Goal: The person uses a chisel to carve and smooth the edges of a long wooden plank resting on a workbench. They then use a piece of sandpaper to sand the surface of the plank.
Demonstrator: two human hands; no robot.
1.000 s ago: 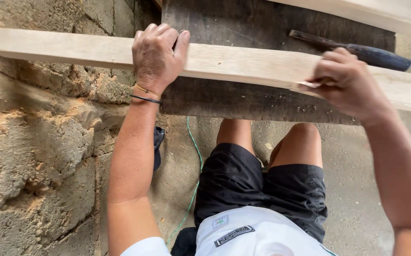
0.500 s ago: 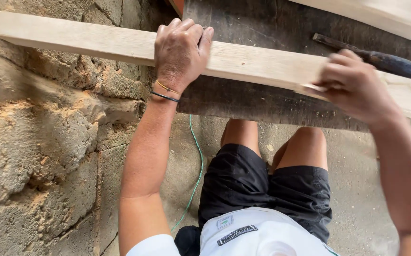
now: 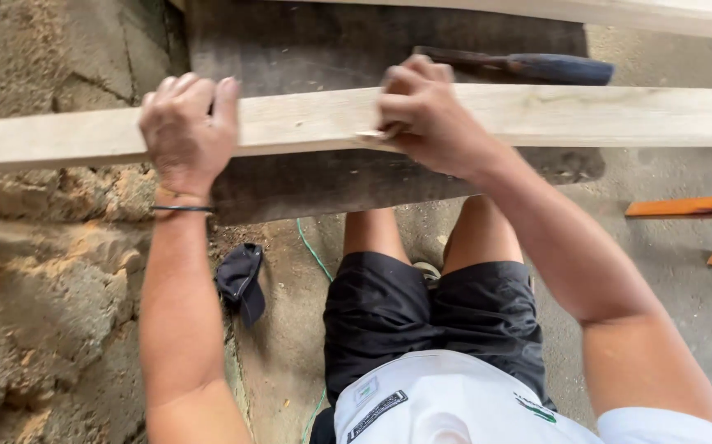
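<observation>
Room is tight on one side: a rough stone wall (image 3: 52, 271) crowds the plank's (image 3: 586, 115) near end, while bare concrete floor (image 3: 660, 271) opens under its far end. One pale plank lies across a dark board (image 3: 306, 49). Left hand (image 3: 187, 131) clamps over the plank's top, fingers hooked past the far edge. Right hand (image 3: 426, 115) sits further along, fist clenched on a small pale tool (image 3: 375, 133) pressed against the plank's near edge. One dark-handled tool (image 3: 528, 66) rests just beyond the plank. Two orange strips (image 3: 688, 205) lie on the floor, below the plank's far end.
</observation>
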